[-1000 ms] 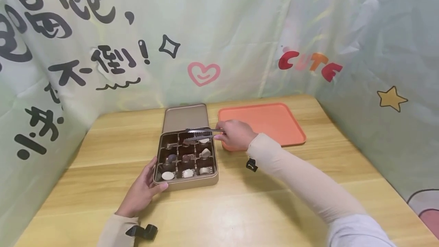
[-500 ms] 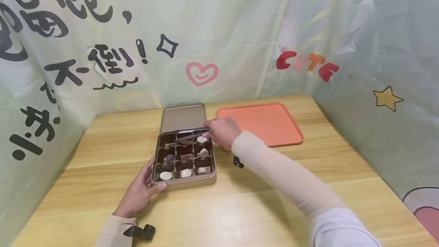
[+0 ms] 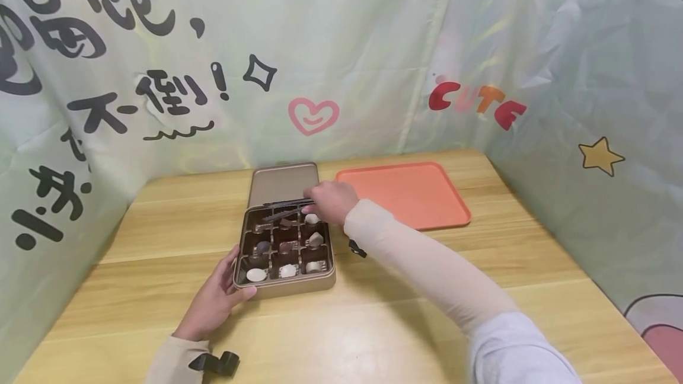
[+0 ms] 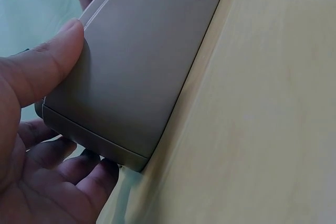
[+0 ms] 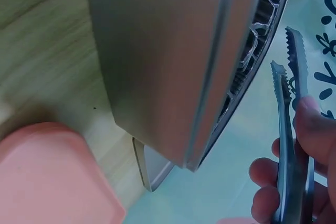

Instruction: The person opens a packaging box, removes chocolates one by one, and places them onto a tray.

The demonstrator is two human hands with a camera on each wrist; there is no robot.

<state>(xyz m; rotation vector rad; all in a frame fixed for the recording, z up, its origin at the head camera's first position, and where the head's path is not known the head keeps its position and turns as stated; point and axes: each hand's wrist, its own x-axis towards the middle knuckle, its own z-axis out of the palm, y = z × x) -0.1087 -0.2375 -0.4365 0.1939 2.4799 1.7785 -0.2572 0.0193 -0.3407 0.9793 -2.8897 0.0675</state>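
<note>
A brown metal box divided into compartments holds small pieces, among them a white oval piece, a purple round one and a grey angular one. My left hand grips its front left corner, thumb on the front wall and fingers along the side. In my right hand are metal tongs with serrated tips. They reach leftward over the box's back row, tips spread apart with nothing between them, near the back left compartment. A dark brown piece lies in the back middle compartment.
Behind the box lies its brown lid. An orange tray sits at the back right, partly behind the right hand and forearm. Printed cloth hangs behind and beside the wooden table.
My right hand has moved left with the tongs, whose tips went from the back middle to the back left of the box. The left hand keeps its hold on the corner.
</note>
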